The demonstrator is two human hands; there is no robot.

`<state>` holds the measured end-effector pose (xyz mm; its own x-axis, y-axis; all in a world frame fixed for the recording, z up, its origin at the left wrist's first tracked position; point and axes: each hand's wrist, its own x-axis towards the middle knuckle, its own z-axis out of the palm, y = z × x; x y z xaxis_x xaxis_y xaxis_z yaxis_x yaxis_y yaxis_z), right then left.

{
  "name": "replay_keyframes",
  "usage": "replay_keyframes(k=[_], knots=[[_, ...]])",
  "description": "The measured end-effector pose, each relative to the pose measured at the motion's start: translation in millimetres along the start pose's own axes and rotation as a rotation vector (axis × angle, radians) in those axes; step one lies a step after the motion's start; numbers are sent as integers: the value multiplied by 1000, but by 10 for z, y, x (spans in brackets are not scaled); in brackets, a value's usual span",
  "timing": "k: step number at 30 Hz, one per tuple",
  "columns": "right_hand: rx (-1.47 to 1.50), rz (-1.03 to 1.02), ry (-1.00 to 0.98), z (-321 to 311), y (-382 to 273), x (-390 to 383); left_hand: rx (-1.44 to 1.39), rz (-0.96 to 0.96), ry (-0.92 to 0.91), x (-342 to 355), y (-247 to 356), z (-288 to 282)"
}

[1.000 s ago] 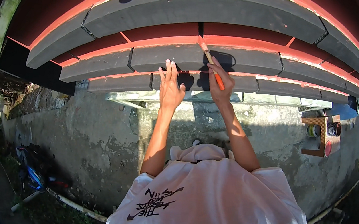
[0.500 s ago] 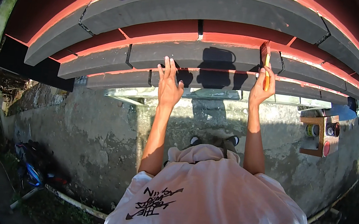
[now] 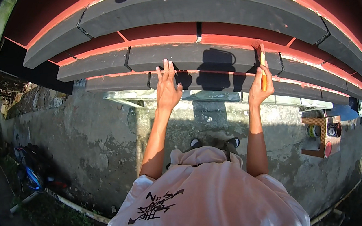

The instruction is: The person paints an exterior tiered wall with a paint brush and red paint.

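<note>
My right hand (image 3: 261, 87) grips a paintbrush (image 3: 263, 62) with an orange-yellow handle. The bristles touch a red band (image 3: 228, 40) above the middle dark grey beam (image 3: 175, 52), beside a shadow. My left hand (image 3: 167, 91) is open, its fingertips resting on the lower edge of that grey beam, near another narrow red band (image 3: 113, 75). An upper grey beam (image 3: 207, 12) curves above them, with dark vertical joints between sections.
A small woven brown table (image 3: 322, 144) holds paint cans (image 3: 333, 130) at right. A pale greenish ledge (image 3: 121, 100) runs below the beams. My sandalled feet (image 3: 233, 142) stand on worn concrete (image 3: 79, 132). A dark object with blue (image 3: 31, 169) and a pipe (image 3: 77, 206) lie at lower left.
My right hand and the brush moved right along the red band from near its middle, then slightly back left, now more upright. My left hand shifted slightly left.
</note>
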<state>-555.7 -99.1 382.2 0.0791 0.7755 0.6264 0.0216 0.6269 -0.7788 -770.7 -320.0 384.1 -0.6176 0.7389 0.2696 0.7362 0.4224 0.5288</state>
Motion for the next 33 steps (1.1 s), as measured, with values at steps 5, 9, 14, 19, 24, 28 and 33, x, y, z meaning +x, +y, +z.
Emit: replay_keyframes(k=[5,9,14,19,24,28,33], knots=[[-36,4,238,-238,159,173,-4,38,37,6,-22,60],[-52,-18,-147,263,-250,-234,6,24,29,15,6,45],[171,-70,-435,598,-578,-571,2,25,36,-1,-13,45],[154,82,-308,376,-222,-193,-8,21,51,-25,10,38],[-33,66,-65,-147,-100,137,33,37,79,-36,4,65],[165,214,316,-1053,274,478,-18,51,127,-66,44,278],[164,322,752,-2675,703,381,11,-10,-114,-667,-339,1097]])
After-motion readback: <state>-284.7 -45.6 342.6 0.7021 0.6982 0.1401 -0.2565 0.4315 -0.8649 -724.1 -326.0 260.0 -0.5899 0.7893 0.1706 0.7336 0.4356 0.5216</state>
